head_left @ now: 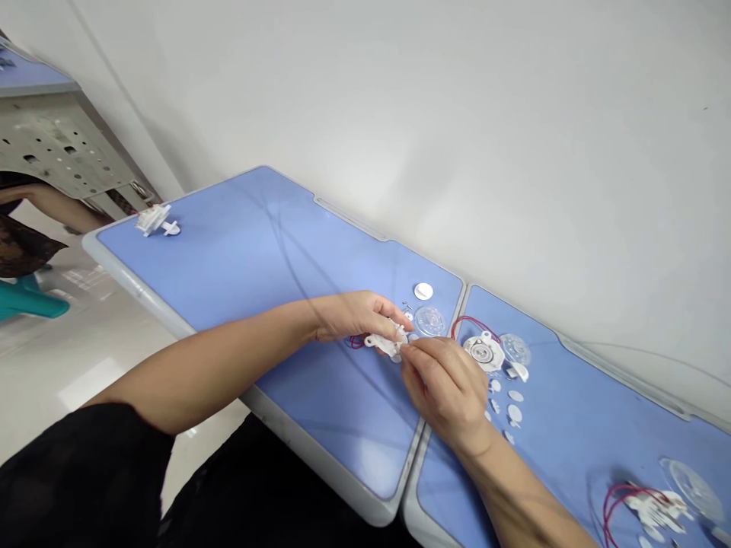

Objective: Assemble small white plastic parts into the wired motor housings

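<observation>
My left hand (357,316) is closed around a small white plastic housing (388,344) with red wires, holding it just above the blue table (256,259). My right hand (445,384) pinches at the right edge of the same housing with thumb and forefinger; whether a tiny part sits in the pinch is hidden. Just right of my hands lies a white round motor unit (484,352) with a red wire loop. Several small white gears and discs (514,407) are scattered beside my right wrist.
A clear round cover (429,320) and a white disc (423,291) lie behind my hands. Another white part (155,220) sits at the far left corner. A wired assembly (651,506) and clear cover (691,479) lie at lower right. Another person's arm (51,205) shows at left.
</observation>
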Demonstrator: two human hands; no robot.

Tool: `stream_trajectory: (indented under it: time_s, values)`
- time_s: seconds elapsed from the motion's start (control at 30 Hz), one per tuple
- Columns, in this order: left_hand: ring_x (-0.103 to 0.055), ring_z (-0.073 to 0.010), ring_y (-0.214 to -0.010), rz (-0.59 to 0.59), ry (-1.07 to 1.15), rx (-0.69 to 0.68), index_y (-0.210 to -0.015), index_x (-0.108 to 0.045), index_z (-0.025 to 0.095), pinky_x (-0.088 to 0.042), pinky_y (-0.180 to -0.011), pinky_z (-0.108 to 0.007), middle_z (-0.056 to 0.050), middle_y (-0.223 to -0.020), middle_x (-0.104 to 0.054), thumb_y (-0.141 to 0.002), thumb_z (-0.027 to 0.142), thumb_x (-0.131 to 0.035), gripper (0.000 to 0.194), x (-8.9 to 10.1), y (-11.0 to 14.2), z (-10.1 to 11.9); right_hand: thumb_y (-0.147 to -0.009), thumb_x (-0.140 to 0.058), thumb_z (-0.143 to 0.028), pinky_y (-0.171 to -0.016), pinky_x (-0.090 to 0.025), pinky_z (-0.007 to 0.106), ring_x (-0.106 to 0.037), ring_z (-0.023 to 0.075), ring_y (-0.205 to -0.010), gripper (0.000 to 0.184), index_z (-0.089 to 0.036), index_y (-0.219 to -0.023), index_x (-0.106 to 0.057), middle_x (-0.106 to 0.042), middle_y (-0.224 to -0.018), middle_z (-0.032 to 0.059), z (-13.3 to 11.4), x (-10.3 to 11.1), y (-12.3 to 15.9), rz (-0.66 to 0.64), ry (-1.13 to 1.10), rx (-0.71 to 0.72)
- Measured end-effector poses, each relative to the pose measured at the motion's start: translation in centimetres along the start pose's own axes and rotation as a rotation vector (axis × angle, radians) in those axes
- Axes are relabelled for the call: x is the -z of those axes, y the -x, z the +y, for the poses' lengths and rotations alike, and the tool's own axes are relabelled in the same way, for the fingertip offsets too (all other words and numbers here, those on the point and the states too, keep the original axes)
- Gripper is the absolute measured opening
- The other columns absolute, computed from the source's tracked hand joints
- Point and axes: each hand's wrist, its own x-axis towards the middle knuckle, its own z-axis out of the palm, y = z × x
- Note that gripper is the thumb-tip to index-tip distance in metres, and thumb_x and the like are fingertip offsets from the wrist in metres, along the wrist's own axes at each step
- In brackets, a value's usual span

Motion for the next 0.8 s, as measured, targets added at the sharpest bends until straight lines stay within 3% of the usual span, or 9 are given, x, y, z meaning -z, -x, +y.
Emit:
stream_trajectory:
  time_s: [0.07,0.13,0.23,0.3,0.4,0.53,0.8]
  values:
    - [-0.053,-0.0080,-0.058,0.003,0.013,-0.012,-0.105,-0.066,0.013,-0.036,-0.056,-0.020,0.002,-0.068,-0.063,-0.072,0.021,-0.062,0.034,0.0,-0.1,0.0,-0.078,-0.061,-0.001,-0.068,-0.050,0.029,-0.061,0.0170,-0.074,0.027,-0.020,-0.096,-0.062,-0.069,-0.083,0.0058,-0.3,0.1,-0.3,0.024,-0.043,-0.056]
    - [-0.051,-0.0079,-0.055,0.015,0.011,-0.017,-0.105,-0.067,0.013,-0.032,-0.051,-0.020,0.001,-0.067,-0.062,-0.074,0.023,-0.059,0.033,0.1,-0.2,-0.1,-0.079,-0.060,-0.004,-0.066,-0.048,0.029,-0.060,0.0160,-0.072,0.020,-0.021,-0.089,-0.063,-0.067,-0.079,0.0036,-0.7,0.4,-0.9,0.054,-0.156,-0.233]
    - [-0.049,-0.0081,-0.054,0.038,-0.019,-0.012,-0.105,-0.067,0.013,-0.029,-0.048,-0.020,0.001,-0.067,-0.062,-0.076,0.025,-0.057,0.033,0.1,-0.3,-0.1,-0.081,-0.060,-0.017,-0.057,-0.043,0.027,-0.053,0.0132,-0.062,0.008,-0.021,-0.075,-0.062,-0.059,-0.070,0.0004,-1.2,1.1,-1.9,0.031,-0.483,-0.744]
    - [-0.050,-0.0084,-0.058,0.042,-0.039,-0.012,-0.107,-0.066,0.013,-0.033,-0.052,-0.020,0.001,-0.068,-0.062,-0.076,0.025,-0.059,0.034,0.0,-0.2,0.0,-0.077,-0.066,-0.028,-0.048,-0.034,0.024,-0.043,0.0096,-0.052,0.010,-0.020,-0.071,-0.063,-0.054,-0.063,-0.0018,-1.1,1.5,-2.4,-0.050,-0.772,-1.093]
    - [-0.051,-0.0083,-0.062,0.051,-0.063,-0.005,-0.110,-0.066,0.013,-0.037,-0.059,-0.020,0.002,-0.069,-0.061,-0.076,0.022,-0.060,0.036,-0.2,0.1,0.2,-0.064,-0.075,-0.034,-0.042,-0.023,0.022,-0.029,0.0055,-0.045,0.020,-0.017,-0.067,-0.064,-0.045,-0.055,-0.0048,-0.6,1.7,-2.8,-0.140,-1.113,-1.408]
    - [-0.053,-0.0076,-0.067,0.068,-0.067,0.003,-0.114,-0.064,0.011,-0.039,-0.065,-0.020,0.002,-0.073,-0.061,-0.076,0.020,-0.062,0.039,-0.5,0.4,0.5,-0.054,-0.082,-0.033,-0.042,-0.019,0.021,-0.026,0.0051,-0.047,0.026,-0.016,-0.061,-0.063,-0.037,-0.050,-0.0065,-0.2,1.6,-3.0,-0.168,-1.273,-1.571]
    - [-0.053,-0.0085,-0.066,0.064,-0.077,-0.009,-0.114,-0.063,0.014,-0.039,-0.064,-0.022,0.002,-0.075,-0.062,-0.073,0.028,-0.070,0.044,-0.4,0.2,0.1,-0.056,-0.079,-0.027,-0.042,-0.020,0.019,-0.030,0.0057,-0.049,0.021,-0.015,-0.064,-0.064,-0.042,-0.054,-0.0043,-0.2,1.5,-2.8,-0.150,-1.338,-1.607]
